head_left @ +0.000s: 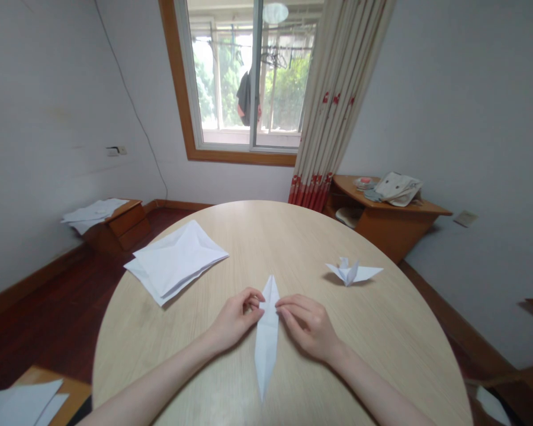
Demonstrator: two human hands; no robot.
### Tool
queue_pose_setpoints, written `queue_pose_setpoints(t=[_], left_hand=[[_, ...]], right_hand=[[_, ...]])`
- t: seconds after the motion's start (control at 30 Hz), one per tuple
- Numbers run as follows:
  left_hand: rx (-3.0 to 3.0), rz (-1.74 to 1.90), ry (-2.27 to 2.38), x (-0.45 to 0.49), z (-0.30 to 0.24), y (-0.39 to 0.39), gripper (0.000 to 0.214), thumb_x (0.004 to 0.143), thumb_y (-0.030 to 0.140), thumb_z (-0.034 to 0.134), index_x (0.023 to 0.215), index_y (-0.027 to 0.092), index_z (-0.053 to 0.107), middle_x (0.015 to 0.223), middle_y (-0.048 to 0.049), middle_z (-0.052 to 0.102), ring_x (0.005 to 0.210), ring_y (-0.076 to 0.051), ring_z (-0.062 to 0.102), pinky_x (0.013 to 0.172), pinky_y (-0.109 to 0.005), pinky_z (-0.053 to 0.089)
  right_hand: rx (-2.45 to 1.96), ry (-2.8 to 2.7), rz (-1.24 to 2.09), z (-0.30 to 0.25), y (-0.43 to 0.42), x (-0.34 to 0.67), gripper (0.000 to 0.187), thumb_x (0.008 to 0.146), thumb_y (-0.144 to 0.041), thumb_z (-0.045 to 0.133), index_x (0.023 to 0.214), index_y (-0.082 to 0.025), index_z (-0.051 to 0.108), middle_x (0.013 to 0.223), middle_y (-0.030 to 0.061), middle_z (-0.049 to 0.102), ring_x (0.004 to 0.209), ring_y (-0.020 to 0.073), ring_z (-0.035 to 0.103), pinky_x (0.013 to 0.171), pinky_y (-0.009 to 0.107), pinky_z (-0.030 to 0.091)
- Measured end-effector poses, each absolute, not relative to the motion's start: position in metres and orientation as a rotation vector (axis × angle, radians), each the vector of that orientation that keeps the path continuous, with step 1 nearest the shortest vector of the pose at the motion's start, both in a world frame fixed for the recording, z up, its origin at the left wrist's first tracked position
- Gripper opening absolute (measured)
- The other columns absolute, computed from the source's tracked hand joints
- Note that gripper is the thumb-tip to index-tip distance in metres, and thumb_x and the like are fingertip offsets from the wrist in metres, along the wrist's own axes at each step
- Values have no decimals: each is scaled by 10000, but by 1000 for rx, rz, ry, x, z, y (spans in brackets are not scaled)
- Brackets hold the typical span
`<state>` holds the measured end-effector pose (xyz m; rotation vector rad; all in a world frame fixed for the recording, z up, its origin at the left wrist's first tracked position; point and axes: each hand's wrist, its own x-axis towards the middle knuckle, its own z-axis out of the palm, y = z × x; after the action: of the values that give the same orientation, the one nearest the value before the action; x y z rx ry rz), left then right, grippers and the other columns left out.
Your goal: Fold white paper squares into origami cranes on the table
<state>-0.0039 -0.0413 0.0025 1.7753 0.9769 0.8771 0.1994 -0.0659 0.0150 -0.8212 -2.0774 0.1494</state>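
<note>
Item 1. Loose white sheets (pixel 20 403), on a wooden surface nearer than the left hand and well off to its left, at the edge of view.

Item 2. Folded paper (pixel 266 334): white, long and narrow, pointed at both ends. It lies flat on the counter (pixel 382 337) between the two hands, one tip reaching nearer than the wrists and the other just beyond the fingertips.

Item 3. Left hand (pixel 235 319): fingers curled in, thumb and forefinger pinching the left edge of the folded paper near its middle.

Item 4. Right hand (pixel 310 326): fingers bent, tips nipping the right edge of the same piece, opposite the left hand.

Item 5. Paper crane (pixel 352 272): white, wings spread, standing on the counter beyond the right hand and to its right, apart from it.

Item 6. Stack of creased sheets (pixel 175 260): white, beyond the left hand and to its left, overlapping the counter's rim.

Item 7. Low cabinet (pixel 127 225), far left of the left hand, with paper on top.

Item 8. Side desk (pixel 382 219), far beyond the right hand, bearing a pale bag (pixel 398 188).

Item 9. Curtain (pixel 337 100) and window (pixel 249 77), farthest off.
</note>
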Motion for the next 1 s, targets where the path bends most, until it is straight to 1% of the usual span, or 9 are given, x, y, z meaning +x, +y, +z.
queue_pose_setpoints(t=[0.1,0.23,0.4,0.57,0.7,0.77,0.83,0.9,1.0], left_hand=[[1866,866,1040,-4,0,-41,131,824,192,562,955,185,562,835,-12,633,788,-174,584,740,-289,408],[2221,771,1238,-5,5,-44,170,819,194,621,981,208,571,884,-4,634,878,-206,566,841,-359,341],[2404,644,1296,-5,10,-45,176,851,224,627,1012,218,555,878,6,628,884,-211,550,817,-371,315],[2436,649,1289,-8,5,-40,137,863,281,622,986,230,590,988,-29,592,966,-239,519,834,-393,348],[2402,812,1080,-10,1,-37,102,874,211,573,963,219,622,1042,-59,562,1003,-231,507,877,-383,403],[2384,850,965,-10,0,-38,176,886,138,491,968,203,633,1037,-68,575,1014,-216,520,900,-363,421],[2368,840,905,-10,0,-38,272,849,62,441,988,192,636,1022,-70,594,1011,-205,537,907,-347,435],[2359,820,883,-9,2,-40,327,788,22,451,1011,184,628,1016,-69,604,1007,-205,546,907,-338,445],[2343,810,873,-9,7,-43,316,753,43,511,1024,174,608,1025,-75,599,1016,-214,545,912,-334,446]], right_hand=[[-821,-2051,129,16,-65,201,209,905,-144,469,864,-188,669,868,80,710,808,186,657,715,324,529],[-818,-2090,137,15,-64,201,219,907,-143,466,869,-191,676,879,78,712,823,190,651,728,338,523],[-850,-2146,160,9,-62,200,224,911,-163,478,876,-194,698,913,74,724,852,194,652,760,353,515],[-908,-2195,212,4,-60,200,241,918,-184,476,917,-199,716,950,72,730,880,196,658,796,359,515],[-921,-2226,293,7,-60,200,235,905,-164,480,930,-204,710,939,69,724,902,204,648,824,379,514],[-907,-2239,362,8,-60,200,229,888,-139,487,950,-206,698,951,70,714,933,207,636,849,390,511],[-885,-2237,439,8,-61,200,241,861,-101,487,964,-204,679,985,77,695,967,205,622,863,390,512],[-869,-2229,501,7,-61,200,275,822,-49,476,962,-202,656,1016,85,672,996,202,608,869,386,512],[-885,-2223,547,6,-62,200,306,773,-7,475,958,-203,620,1027,86,646,1009,202,594,874,387,505]])
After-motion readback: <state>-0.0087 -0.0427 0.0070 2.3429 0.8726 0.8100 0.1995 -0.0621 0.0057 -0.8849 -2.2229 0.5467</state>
